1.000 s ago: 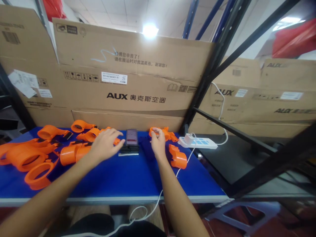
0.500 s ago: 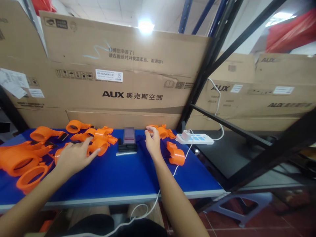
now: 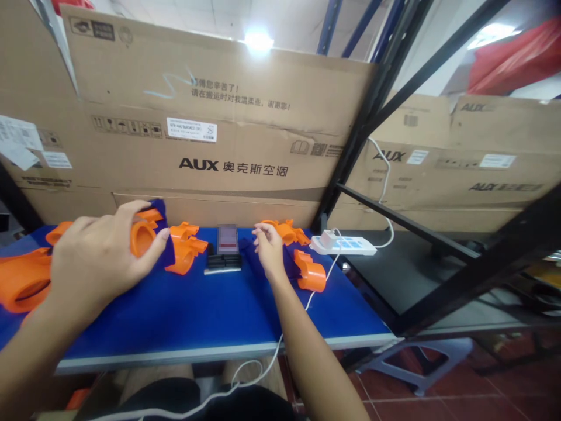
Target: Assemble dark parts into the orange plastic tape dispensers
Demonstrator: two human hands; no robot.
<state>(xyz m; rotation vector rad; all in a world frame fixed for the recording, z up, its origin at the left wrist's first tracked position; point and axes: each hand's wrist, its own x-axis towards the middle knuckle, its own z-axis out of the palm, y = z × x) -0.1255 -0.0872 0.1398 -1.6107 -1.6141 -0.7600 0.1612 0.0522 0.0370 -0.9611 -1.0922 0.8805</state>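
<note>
My left hand (image 3: 99,251) is closed around an orange tape dispenser (image 3: 142,238), whose ring shows between the thumb and fingers. A dark blue patch borders the thumb; what it is I cannot make out. Just beyond lie more orange dispensers (image 3: 182,257), partly overlapping. Over the right part of the table my right hand (image 3: 269,245) has its fingers curled together at the tips; anything between them is too small or hidden to see. Close behind it is an orange dispenser (image 3: 287,232), and another dispenser (image 3: 312,275) stands to its right.
Black strips (image 3: 223,262) and a phone-like device (image 3: 228,237) lie mid-table. A white power strip (image 3: 344,244) sits at the right, its cable crossing the blue table (image 3: 210,316). Large orange dispensers (image 3: 21,280) crowd the left. A cardboard panel (image 3: 228,134) closes off the back.
My left hand has risen closer to the camera, closing on an orange dispenser from the pile. My right hand has barely moved; its fingertips look more drawn together.
</note>
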